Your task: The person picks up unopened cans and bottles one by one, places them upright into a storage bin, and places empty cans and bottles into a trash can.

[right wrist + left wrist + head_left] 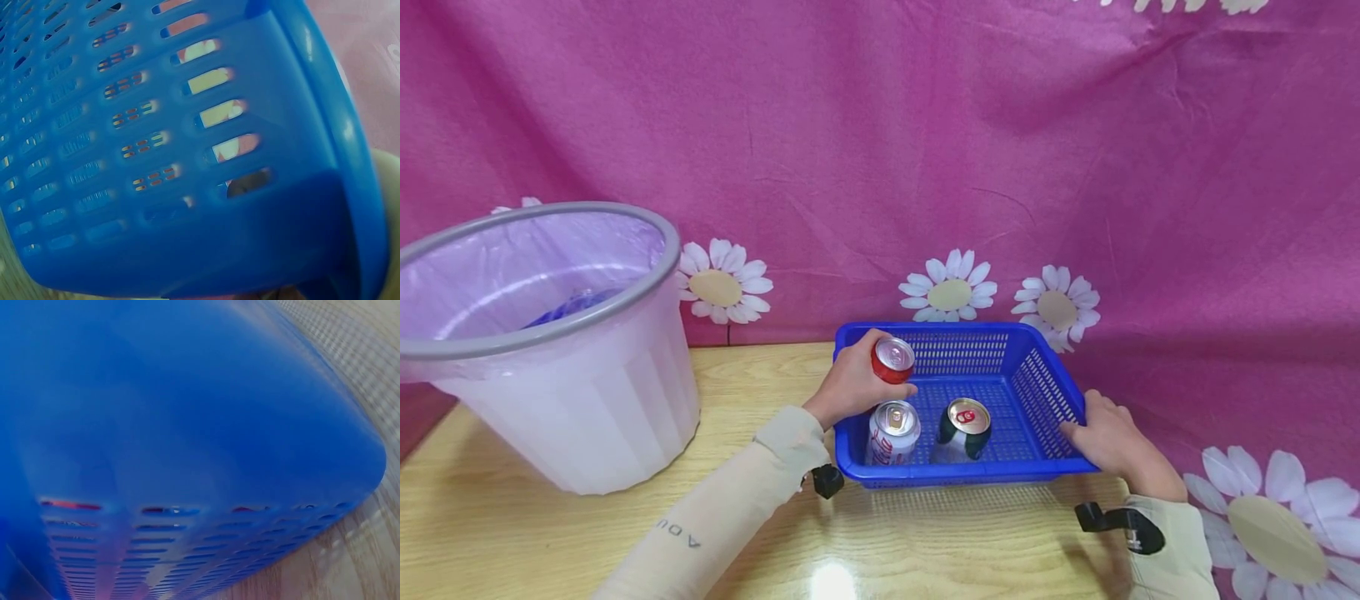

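A blue plastic basket (1000, 392) with slotted walls sits on the table. Inside it, a white cola can (895, 435) stands at the front left, and a dark green and silver can (964, 432) stands to its right. My left hand (853, 382) reaches over the basket's left rim and grips a red can (893, 362) near its top; the can's lower part is hidden. At the right rim, my right hand (1112, 437) holds the basket, thumb inside the wall. The left wrist view is filled by the basket's outer corner (206, 425); the right wrist view shows its slotted wall (269, 112).
A white bin (580, 400) with a grey rim and a clear liner stands at the left, something blue (576, 307) inside it. A pink cloth (865, 150) with white flowers hangs behind the wooden table (775, 533).
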A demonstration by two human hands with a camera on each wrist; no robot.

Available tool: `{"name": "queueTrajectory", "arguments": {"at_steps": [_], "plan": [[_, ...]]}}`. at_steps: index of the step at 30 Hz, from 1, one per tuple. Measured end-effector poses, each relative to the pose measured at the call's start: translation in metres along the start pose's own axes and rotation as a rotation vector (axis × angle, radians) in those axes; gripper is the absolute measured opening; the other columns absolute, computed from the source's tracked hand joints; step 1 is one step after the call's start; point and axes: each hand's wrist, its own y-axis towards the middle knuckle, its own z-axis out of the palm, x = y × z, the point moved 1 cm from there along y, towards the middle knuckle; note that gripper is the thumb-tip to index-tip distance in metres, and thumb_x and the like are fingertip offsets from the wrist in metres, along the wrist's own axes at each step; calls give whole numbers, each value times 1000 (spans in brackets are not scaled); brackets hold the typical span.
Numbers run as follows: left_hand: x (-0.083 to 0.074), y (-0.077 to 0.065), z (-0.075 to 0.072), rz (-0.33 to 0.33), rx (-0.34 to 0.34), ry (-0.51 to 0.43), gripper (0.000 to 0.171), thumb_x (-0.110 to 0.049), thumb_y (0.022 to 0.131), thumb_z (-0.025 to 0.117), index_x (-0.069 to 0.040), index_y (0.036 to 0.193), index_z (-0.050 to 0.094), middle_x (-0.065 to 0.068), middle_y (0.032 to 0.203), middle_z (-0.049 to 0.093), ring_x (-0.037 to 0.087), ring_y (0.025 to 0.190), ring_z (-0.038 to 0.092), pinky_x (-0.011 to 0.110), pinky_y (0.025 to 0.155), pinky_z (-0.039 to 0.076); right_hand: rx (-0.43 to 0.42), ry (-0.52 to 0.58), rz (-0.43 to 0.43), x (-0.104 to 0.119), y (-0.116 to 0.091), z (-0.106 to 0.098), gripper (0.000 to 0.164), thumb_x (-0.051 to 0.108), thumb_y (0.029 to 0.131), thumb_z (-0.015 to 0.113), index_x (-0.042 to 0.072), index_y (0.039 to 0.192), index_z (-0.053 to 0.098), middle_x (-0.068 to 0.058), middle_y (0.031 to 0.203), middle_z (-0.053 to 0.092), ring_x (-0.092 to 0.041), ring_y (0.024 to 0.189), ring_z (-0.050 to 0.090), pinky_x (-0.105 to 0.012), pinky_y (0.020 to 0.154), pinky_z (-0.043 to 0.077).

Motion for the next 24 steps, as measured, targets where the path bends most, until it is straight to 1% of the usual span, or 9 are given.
{"name": "queueTrajectory", "arguments": {"at_steps": [4,13,19,24], "plan": [[0,1,1,2,-9,16,68,-40,67,86,-18,121,51,1,110,68,14,97,67,32,83,58,3,2,4,0,0,0,42,30,91,55,-7,109,45,-19,94,55,-41,90,50,-49,76,42],[-2,1,-1,-23,14,27,70,-38,68,87,-16,122,50,3,113,68,16,100,67,34,85,59,-3,1,0,0,1,1,43,30,91,55,-7,110,45,-19,94,54,-40,91,50,-48,76,41],[-2,2,-1,-20,23,38,71,-37,68,87,-15,124,49,5,115,68,18,102,67,34,86,59,-8,0,-6,0,1,-1,41,30,90,55,-6,108,45,-19,93,54,-40,89,50,-45,73,40],[-3,1,-1,-18,21,51,72,-36,67,88,-14,124,50,5,114,68,19,102,68,35,87,58,-4,0,-3,-1,2,0,41,30,91,56,-6,106,46,-20,93,54,-40,89,50,-46,74,41]]}}
